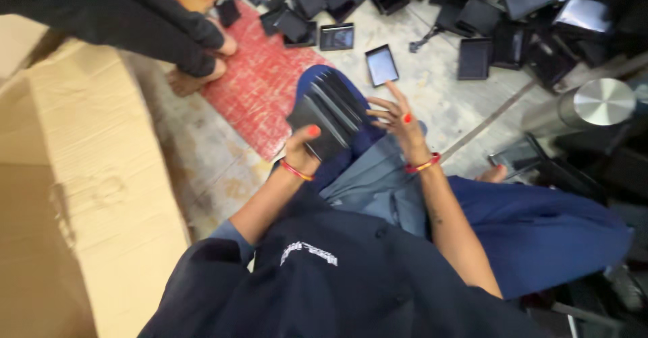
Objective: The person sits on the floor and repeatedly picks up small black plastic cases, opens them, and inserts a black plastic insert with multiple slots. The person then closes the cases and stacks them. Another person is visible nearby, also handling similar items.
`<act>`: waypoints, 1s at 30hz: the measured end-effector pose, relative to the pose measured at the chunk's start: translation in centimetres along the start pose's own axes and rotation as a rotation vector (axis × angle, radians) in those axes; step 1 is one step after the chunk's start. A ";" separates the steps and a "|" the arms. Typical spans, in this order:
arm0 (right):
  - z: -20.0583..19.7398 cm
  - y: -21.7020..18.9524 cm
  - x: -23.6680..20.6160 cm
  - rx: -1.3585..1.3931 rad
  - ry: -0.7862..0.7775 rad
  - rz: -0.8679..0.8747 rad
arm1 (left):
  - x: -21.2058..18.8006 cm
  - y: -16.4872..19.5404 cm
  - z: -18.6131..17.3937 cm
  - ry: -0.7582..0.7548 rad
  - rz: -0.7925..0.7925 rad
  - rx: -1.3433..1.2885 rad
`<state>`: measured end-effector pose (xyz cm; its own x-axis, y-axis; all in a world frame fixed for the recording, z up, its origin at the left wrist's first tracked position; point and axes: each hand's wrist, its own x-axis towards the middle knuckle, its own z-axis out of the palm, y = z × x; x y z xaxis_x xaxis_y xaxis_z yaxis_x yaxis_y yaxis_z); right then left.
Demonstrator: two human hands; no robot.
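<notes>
— On the lap, what's the left hand got?
— Its fingers are closed on a fanned stack of black trays, over the blue knee.
— And the right hand?
— Fingers spread open, just beside the stack's edge.
— Packaging?
— A tan cardboard box at left; loose black trays are piled on the floor beyond a red mat.

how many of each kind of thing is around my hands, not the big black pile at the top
Stack of black trays gripped by the left hand, right hand open at its edge: 1
Single trays lying apart near the red mat: 2, one and another
Red mat: 1
Cardboard box: 1
Round metal lid: 1
Total: 6
</notes>
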<state>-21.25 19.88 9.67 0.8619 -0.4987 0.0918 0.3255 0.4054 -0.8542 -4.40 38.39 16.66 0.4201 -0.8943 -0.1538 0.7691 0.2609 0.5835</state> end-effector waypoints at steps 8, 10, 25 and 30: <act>-6.8 4.7 -0.8 -0.943 0.642 -0.336 | -12.2 21.6 -7.8 0.254 0.706 0.324; -7.8 4.6 -0.6 -0.692 0.708 -0.341 | -20.4 28.1 -9.3 0.534 0.933 0.491; -10.7 5.7 1.0 -0.515 0.986 -0.328 | -62.9 20.7 -8.4 2.633 0.873 0.566; -10.5 5.6 2.5 -0.243 1.065 -0.046 | -64.4 15.3 -8.1 2.698 0.573 0.715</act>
<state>-21.41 12.84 -0.28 0.0343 -0.9641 -0.2633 0.1627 0.2653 -0.9503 -15.83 102.90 29.06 0.1357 0.9458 0.2951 0.5698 -0.3181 0.7577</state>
